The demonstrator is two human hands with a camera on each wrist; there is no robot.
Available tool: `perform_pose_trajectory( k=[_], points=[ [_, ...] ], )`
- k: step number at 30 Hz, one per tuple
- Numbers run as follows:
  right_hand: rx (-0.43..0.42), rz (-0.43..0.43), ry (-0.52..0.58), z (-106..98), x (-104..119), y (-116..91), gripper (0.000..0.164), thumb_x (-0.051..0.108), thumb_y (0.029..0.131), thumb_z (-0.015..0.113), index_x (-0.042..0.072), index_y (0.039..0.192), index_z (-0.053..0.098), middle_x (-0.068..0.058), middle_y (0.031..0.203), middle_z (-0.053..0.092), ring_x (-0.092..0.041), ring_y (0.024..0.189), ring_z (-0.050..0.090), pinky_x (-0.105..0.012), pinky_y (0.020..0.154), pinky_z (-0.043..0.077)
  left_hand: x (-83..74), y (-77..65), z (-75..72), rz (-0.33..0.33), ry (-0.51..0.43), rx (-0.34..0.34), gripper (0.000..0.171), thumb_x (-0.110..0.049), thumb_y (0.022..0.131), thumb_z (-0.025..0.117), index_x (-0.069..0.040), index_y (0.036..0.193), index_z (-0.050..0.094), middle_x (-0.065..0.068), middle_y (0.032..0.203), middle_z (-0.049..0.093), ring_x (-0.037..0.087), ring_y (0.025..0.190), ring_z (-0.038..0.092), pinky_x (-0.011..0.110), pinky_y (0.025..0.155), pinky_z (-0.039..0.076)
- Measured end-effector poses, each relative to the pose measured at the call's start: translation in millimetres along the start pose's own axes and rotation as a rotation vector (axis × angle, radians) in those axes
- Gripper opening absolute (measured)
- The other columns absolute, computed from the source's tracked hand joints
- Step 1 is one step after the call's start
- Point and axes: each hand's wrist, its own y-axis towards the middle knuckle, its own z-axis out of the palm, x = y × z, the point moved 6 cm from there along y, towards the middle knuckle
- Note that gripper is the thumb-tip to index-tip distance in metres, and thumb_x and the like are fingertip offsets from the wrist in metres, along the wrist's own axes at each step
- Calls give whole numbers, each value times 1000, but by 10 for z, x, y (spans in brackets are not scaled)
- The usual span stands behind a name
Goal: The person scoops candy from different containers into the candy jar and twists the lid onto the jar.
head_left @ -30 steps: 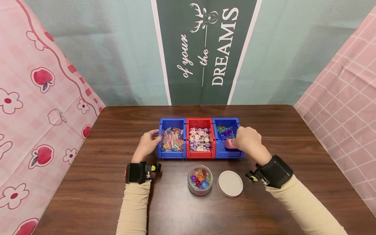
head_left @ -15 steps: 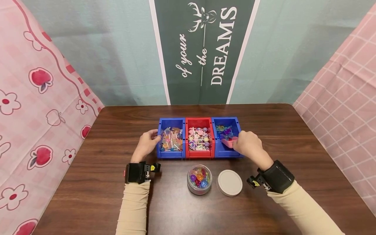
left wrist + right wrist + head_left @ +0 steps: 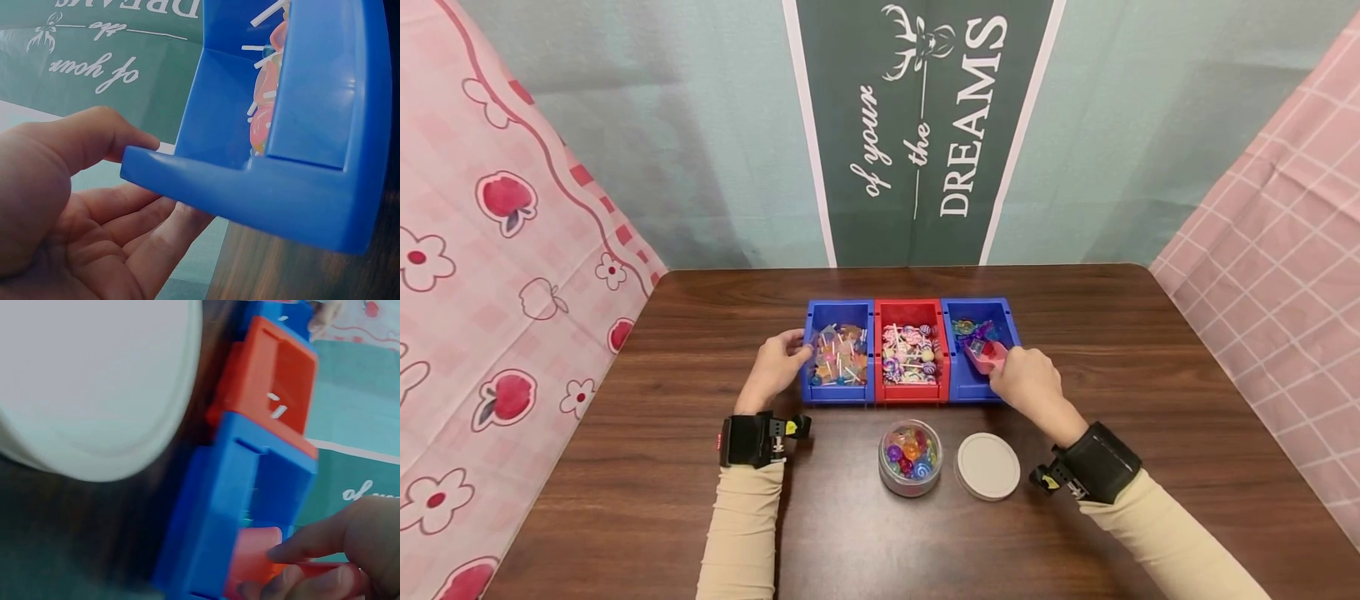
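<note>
My left hand (image 3: 778, 364) grips the side wall of the left blue bin (image 3: 838, 395), thumb on the rim (image 3: 187, 169) and fingers outside and below it. That bin holds translucent candy-like pieces with white sticks. In my right hand (image 3: 1030, 385) is a pink scoop (image 3: 976, 360), its handle pinched between fingers and thumb. The scoop lies inside the right blue bin (image 3: 964, 388), its mouth against shiny blue and purple pieces (image 3: 976, 330). Something red and clear shows in the scoop. In the right wrist view, the fingers hide part of the scoop (image 3: 253, 550).
Between the blue bins stands a red bin (image 3: 912, 394) of small lollipops, joined in one row. In front of it is an open clear jar (image 3: 901, 487) with colourful round pieces. A white lid (image 3: 988, 467) lies right of the jar on the brown wooden table (image 3: 842, 542).
My right hand has shifted a little toward the table's front, and the scoop has turned so more of its inside shows. The left hand keeps its hold on the bin.
</note>
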Motion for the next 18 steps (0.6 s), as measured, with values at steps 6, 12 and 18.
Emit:
perform_pose_trajectory(
  k=[6,12,18],
  points=[
    [-54,-14,11,90,-30,20,29,17,79,59,-2,58,55,-25,66,60,-33,54,53,-47,46,51,-4,7,8,4,-1,2,43,-9,92,52,11,131,47,30,119,59,35,107,57,50,94,50],
    [-86,-28,25,153,-44,36,32,17,78,59,2,50,52,-29,66,62,-37,56,56,-54,49,52,-9,13,4,14,10,2,44,-9,93,51,11,131,46,31,118,59,36,107,56,51,94,50],
    [-112,-49,34,192,-42,45,34,16,77,59,2,48,50,-26,61,61,-35,53,55,-53,48,52,5,11,7,-3,2,3,44,-10,92,51,11,131,46,30,120,59,35,106,56,50,94,50]
  ],
)
